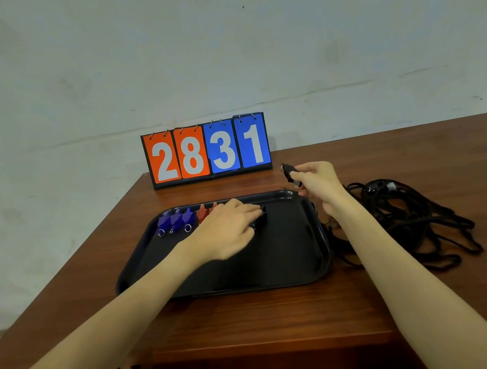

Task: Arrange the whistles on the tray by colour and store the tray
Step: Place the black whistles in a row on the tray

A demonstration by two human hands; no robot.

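Observation:
A black tray lies on the brown table. Along its far edge sit three blue whistles in a row, then red whistles partly hidden behind my left hand. My left hand reaches over the tray, and its fingertips pinch a black whistle against the tray floor. My right hand hovers above the tray's far right corner and grips another black whistle that sticks out to the left.
A flip scoreboard reading 2831 stands at the table's far edge. A tangled heap of black lanyards lies to the right of the tray. The table's left edge runs close to the tray.

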